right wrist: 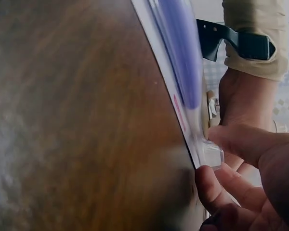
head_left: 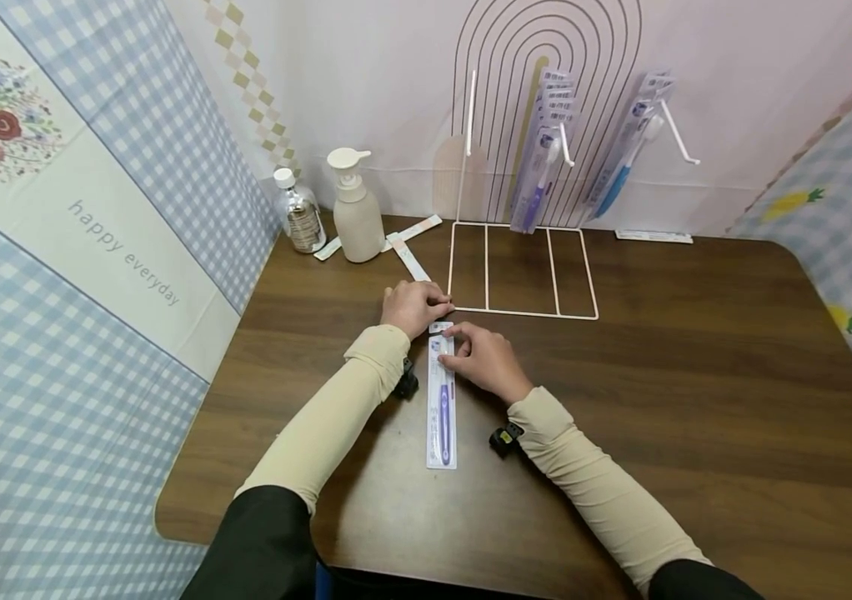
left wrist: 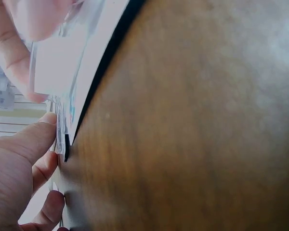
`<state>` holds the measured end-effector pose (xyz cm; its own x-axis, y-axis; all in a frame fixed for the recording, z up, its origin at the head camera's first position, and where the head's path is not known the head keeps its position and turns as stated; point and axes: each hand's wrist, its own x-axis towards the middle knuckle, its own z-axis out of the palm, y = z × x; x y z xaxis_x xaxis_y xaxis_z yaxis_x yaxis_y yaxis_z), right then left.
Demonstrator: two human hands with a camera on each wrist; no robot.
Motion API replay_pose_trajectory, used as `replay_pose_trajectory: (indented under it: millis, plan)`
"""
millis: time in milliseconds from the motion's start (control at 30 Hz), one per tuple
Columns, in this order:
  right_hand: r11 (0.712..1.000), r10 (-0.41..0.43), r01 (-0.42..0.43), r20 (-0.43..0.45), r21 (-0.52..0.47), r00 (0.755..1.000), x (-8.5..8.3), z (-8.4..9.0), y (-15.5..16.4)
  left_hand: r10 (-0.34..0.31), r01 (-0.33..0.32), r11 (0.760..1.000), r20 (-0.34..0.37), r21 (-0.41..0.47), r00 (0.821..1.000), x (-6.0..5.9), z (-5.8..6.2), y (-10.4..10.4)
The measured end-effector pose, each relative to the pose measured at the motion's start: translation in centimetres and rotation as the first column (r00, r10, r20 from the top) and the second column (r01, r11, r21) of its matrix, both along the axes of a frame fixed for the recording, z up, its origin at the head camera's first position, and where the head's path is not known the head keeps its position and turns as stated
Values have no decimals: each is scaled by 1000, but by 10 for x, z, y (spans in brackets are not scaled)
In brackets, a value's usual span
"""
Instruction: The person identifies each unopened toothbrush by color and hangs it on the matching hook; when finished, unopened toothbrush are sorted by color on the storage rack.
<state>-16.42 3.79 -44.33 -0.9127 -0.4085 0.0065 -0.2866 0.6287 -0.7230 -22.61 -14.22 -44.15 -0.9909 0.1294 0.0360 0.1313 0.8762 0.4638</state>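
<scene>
A packaged toothbrush [head_left: 442,417] with a purple handle lies lengthwise on the table, its card back down and clear blister up. At its far end, my left hand [head_left: 415,308] pinches the top tab between thumb and fingers, as the left wrist view shows best. My right hand [head_left: 489,361] grips the package just below that, over the brush-head part, with thumb and forefinger at the blister and card edge. In the right wrist view the purple handle [right wrist: 183,57] shows through the plastic close to the right fingers. Part of the top tab is hidden by the hands.
Beyond the hands stands a white wire rack [head_left: 523,312] with hooks. Purple toothbrush packs [head_left: 538,167] and a blue toothbrush pack [head_left: 624,158] hang on it. Back left are a pump bottle [head_left: 358,221], a silver bottle [head_left: 302,218] and white strips [head_left: 408,257]. Another strip [head_left: 654,237] lies back right.
</scene>
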Motion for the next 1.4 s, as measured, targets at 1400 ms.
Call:
replay_pose_trajectory:
  millis: [1400]
  plan:
    - [842, -524, 273, -588, -465, 616, -11, 160, 92, -26, 26, 1000, -26, 3, 999, 3, 0, -2]
